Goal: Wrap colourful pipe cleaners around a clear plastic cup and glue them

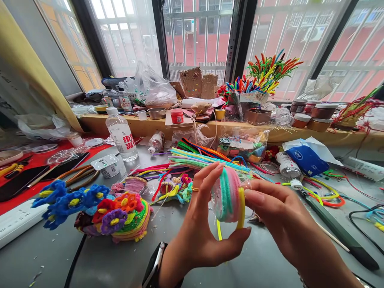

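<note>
Low in the middle of the frame, my left hand (204, 224) has its grip closed on the coiled disc (228, 194), thumb under it and fingers arched over the top. The disc is made of pink, teal and yellow fuzzy wire and is held up off the desk (120, 264). From the lower right, my right hand (270, 208) pinches the disc's yellow outer rim.

The loose yellow tail (219, 231) hangs below the coil, unsecured. I judge that if either pinch slackens, the outer turn could spring open and the rings could slide off-centre. The clear film around the disc looks slippery, which adds to that risk. A drop would send it into the clutter below.

At lower left, just beside my wrist, lies a heap of finished flowers (120, 216), with blue flowers (66, 200) further left. At lower right a dark green tool (336, 228) and a black cable (366, 212) lie near my right forearm, and a sleeve or elbow could snag them.

Behind the disc, in mid-frame, a bundle of straight stems (204, 160) fans out. A water bottle (121, 136) stands to its left and a blue tissue pack (307, 160) lies to its right. Along the top, the crowded sill (144, 125) carries jars and a spray of orange stems (270, 70).
</note>
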`<action>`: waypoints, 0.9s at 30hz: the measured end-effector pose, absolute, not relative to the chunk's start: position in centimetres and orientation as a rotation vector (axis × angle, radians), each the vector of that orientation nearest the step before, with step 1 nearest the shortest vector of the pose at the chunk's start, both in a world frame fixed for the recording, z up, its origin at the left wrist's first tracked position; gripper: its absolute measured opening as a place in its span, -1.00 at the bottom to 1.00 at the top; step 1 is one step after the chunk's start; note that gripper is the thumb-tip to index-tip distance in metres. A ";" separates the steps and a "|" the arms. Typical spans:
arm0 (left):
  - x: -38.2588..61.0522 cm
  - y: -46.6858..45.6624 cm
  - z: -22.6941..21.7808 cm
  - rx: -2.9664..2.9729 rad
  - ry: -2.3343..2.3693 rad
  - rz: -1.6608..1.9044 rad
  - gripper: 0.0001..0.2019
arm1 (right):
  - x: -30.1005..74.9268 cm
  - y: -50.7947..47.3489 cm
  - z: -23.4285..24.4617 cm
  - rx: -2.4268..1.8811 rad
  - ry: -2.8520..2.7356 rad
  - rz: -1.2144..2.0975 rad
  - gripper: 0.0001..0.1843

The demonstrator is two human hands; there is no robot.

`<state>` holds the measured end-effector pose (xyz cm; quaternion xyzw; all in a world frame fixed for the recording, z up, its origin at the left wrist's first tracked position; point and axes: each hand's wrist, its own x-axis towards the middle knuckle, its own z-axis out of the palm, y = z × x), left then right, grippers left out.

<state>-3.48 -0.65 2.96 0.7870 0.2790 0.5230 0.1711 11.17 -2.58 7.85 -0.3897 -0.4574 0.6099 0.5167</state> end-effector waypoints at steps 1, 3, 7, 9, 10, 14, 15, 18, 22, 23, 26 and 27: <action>-3.5 -0.7 2.9 2.245 0.802 1.492 -0.14 | 11.1 -2.7 7.9 -0.938 -1.097 1.460 -0.86; -3.4 -0.7 2.8 2.262 0.806 1.510 -0.15 | 11.1 -2.8 8.0 -0.933 -1.079 1.457 -0.86; -3.4 -0.7 2.9 2.280 0.807 1.524 -0.15 | 11.1 -2.9 8.0 -0.918 -1.055 1.452 -0.86; -3.4 -0.7 3.0 2.284 0.805 1.526 -0.15 | 11.2 -2.8 7.9 -0.924 -1.074 1.437 -0.84; -3.4 -0.7 2.9 2.285 0.802 1.529 -0.16 | 11.3 -2.7 7.8 -0.930 -1.098 1.435 -0.84; -3.4 -0.7 2.8 2.296 0.799 1.536 -0.16 | 11.4 -2.6 7.8 -0.952 -1.182 1.434 -0.82; -3.3 -0.7 2.8 2.301 0.800 1.541 -0.15 | 11.3 -2.6 7.8 -0.951 -1.181 1.438 -0.83; -3.3 -0.7 2.7 2.315 0.815 1.554 -0.14 | 11.1 -2.9 8.0 -0.946 -1.148 1.460 -0.84; -3.2 -0.8 2.8 2.323 0.823 1.580 -0.13 | 11.0 -3.2 8.1 -0.956 -1.096 1.485 -0.85; -3.2 -0.8 2.8 2.324 0.825 1.586 -0.14 | 11.0 -3.2 8.0 -0.961 -1.088 1.483 -0.84; -3.2 -0.8 2.8 2.335 0.810 1.601 -0.14 | 11.2 -3.0 7.8 -0.956 -1.093 1.485 -0.83; -3.2 -0.8 2.7 2.340 0.806 1.603 -0.13 | 11.3 -2.9 7.6 -0.947 -1.113 1.488 -0.82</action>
